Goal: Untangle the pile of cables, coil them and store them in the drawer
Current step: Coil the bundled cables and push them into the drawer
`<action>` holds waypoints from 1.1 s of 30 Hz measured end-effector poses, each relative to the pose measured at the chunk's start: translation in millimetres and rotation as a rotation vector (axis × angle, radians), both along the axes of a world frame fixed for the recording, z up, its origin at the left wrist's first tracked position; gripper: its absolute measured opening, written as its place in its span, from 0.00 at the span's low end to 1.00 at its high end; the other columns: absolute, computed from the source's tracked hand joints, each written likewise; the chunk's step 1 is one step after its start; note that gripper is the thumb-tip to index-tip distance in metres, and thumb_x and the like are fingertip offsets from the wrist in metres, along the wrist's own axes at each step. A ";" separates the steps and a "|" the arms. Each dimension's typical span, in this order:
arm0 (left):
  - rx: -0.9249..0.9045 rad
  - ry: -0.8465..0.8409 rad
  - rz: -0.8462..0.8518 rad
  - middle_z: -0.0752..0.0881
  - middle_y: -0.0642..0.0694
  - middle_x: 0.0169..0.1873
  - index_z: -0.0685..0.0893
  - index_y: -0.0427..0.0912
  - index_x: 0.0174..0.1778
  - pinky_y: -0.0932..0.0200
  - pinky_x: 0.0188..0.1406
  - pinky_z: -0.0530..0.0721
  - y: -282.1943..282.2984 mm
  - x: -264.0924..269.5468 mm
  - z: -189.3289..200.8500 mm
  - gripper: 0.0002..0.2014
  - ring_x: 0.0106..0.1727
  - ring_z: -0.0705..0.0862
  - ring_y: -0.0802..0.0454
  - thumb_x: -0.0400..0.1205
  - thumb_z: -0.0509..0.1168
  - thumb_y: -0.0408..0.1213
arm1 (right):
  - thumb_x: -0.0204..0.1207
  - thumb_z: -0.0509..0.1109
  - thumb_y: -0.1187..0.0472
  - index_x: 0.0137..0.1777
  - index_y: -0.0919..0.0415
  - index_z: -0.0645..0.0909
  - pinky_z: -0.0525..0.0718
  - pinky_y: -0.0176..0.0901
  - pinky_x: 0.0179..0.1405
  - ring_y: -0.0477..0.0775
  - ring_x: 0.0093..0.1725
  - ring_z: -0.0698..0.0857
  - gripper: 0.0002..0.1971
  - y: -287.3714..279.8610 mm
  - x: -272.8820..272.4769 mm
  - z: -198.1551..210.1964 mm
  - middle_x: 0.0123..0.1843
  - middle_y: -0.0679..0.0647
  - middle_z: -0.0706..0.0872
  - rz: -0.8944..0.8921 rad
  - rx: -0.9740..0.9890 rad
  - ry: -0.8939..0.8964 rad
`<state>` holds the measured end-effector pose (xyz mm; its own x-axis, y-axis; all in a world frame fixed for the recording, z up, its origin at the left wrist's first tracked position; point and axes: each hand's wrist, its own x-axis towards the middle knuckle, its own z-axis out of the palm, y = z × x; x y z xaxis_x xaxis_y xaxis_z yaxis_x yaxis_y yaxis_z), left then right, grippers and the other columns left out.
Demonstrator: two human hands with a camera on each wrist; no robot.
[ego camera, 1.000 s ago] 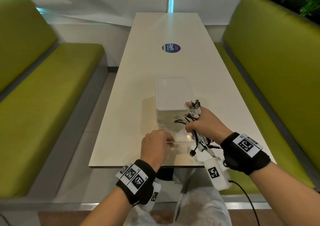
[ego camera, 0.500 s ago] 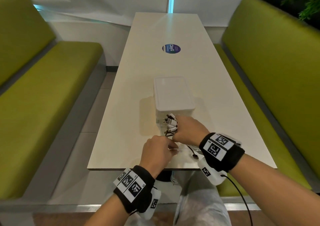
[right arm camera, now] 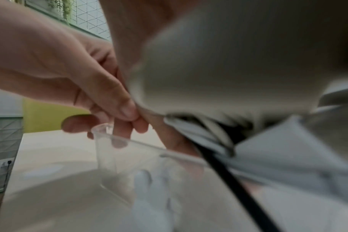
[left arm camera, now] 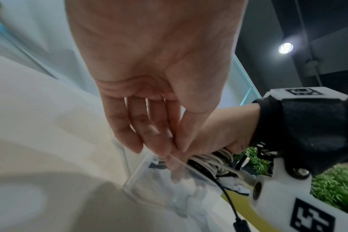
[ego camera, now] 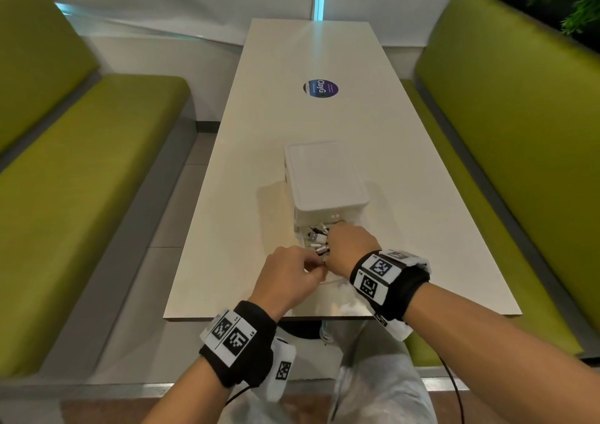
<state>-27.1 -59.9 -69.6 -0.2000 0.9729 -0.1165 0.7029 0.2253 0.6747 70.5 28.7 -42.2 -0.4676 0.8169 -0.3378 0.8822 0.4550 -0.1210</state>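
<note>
A white drawer box (ego camera: 324, 180) stands on the table, its clear drawer (left arm camera: 149, 185) pulled out toward me. My right hand (ego camera: 347, 245) grips a coiled bundle of white and black cables (ego camera: 318, 240) and holds it low in the open drawer, plugs pointing left. In the left wrist view the cable bundle (left arm camera: 210, 161) sits under the right hand's fingers, just behind the drawer's front wall. My left hand (ego camera: 292, 274) pinches the front rim of the drawer (right arm camera: 129, 157), touching the right hand. One black cable (right arm camera: 238, 188) trails out over the rim.
The long white table (ego camera: 259, 131) carries a round purple sticker (ego camera: 320, 88) further back. Green benches (ego camera: 81, 180) run along both sides. My knees are below the table's near edge (ego camera: 227, 318).
My right hand has carried the cable bundle from the right of the box leftward and down into the open drawer. The left hand has stayed at the drawer's front.
</note>
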 end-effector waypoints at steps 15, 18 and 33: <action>-0.056 -0.048 -0.162 0.92 0.56 0.44 0.94 0.51 0.47 0.81 0.36 0.68 6.8 -5.9 -0.8 0.06 0.39 0.81 0.65 0.77 0.73 0.41 | 0.77 0.67 0.68 0.70 0.72 0.66 0.81 0.55 0.53 0.68 0.59 0.85 0.24 0.3 -6.7 -18.4 0.62 0.66 0.83 -0.155 0.118 -0.082; -0.047 -0.060 -0.152 0.92 0.55 0.44 0.94 0.51 0.47 0.78 0.36 0.68 5.7 -6.2 -2.7 0.06 0.40 0.82 0.63 0.77 0.74 0.42 | 0.77 0.67 0.65 0.73 0.75 0.63 0.81 0.55 0.56 0.67 0.61 0.84 0.28 1.9 -13.9 -22.8 0.65 0.67 0.82 -0.154 0.150 -0.180; 0.121 0.027 -0.116 0.82 0.60 0.51 0.81 0.55 0.46 0.69 0.39 0.71 11.7 -23.2 -0.3 0.17 0.44 0.81 0.58 0.66 0.78 0.37 | 0.71 0.74 0.57 0.72 0.70 0.65 0.81 0.50 0.43 0.62 0.51 0.87 0.33 14.6 -18.3 -27.3 0.57 0.61 0.85 -0.259 0.012 -0.104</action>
<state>-50.3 -48.1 -70.0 -0.0865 0.9962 0.0068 0.7375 0.0595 0.6727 52.3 43.3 -69.5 -0.2056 0.9091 -0.3624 0.9768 0.2131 -0.0197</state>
